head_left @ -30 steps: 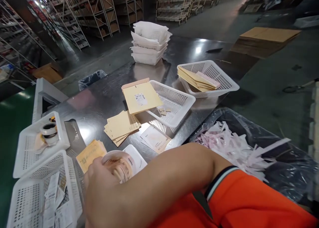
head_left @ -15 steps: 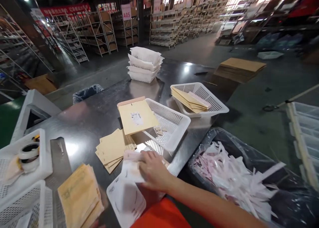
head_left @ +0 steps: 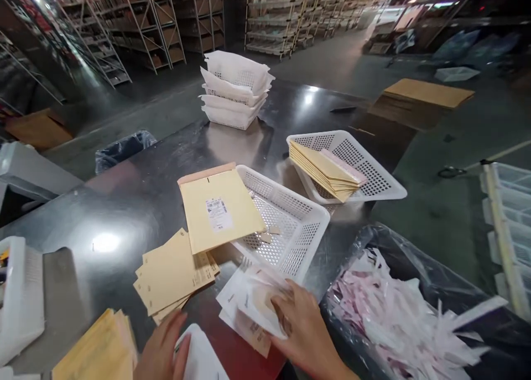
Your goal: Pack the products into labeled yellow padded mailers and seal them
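My right hand (head_left: 309,327) pinches a small white, partly see-through packet (head_left: 261,305), lifted slightly above more white packets (head_left: 230,297) and a tan printed card (head_left: 255,336). My left hand (head_left: 164,349), at the front edge, has its thumb and fingers on the left edge of a white rounded-corner sheet (head_left: 201,360), whose lower part is cut off by the frame. Several tan cards (head_left: 168,272) lie fanned just beyond it. A yellow padded envelope (head_left: 199,203) with a white label rests partly on the rim of a white perforated basket (head_left: 305,225), which holds small tan scraps.
A second white basket (head_left: 373,175) carries a row of yellow envelopes (head_left: 321,170). Stacked lined baskets (head_left: 236,92) stand at the back. A black-lined bin (head_left: 381,236) of white and pink strips (head_left: 373,313) is at right. More yellow envelopes (head_left: 97,349) lie front left.
My right hand has raised a packet off the pile and moved right. My left hand has come in from below to the rounded-corner sheet. The view has tilted down.
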Motion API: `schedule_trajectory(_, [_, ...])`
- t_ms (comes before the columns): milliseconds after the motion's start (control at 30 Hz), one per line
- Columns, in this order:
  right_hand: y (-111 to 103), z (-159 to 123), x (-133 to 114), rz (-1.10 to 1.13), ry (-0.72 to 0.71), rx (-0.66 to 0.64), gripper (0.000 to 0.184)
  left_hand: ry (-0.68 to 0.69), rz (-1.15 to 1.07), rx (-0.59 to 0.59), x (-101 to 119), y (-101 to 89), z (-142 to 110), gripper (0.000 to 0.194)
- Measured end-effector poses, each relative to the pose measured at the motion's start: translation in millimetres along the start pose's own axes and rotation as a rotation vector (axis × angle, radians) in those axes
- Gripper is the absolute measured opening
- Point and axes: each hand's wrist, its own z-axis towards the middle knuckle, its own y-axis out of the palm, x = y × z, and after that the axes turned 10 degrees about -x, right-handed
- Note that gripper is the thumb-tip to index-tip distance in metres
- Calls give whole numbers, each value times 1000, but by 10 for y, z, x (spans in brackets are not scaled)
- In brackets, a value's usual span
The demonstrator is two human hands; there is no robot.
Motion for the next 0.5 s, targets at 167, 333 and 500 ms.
schedule_trajectory(167, [-143, 98, 36, -10, -97, 29, 40, 108, 205, 13, -154, 163, 1212, 46])
schedule_trajectory(333, [-114, 168, 212, -16, -103, 23, 47, -175, 168, -314, -138, 235, 1704, 69])
schedule_trajectory(500, [-73, 214, 301, -12, -94, -22, 50, -177, 141, -364, -214, 378, 1638, 52])
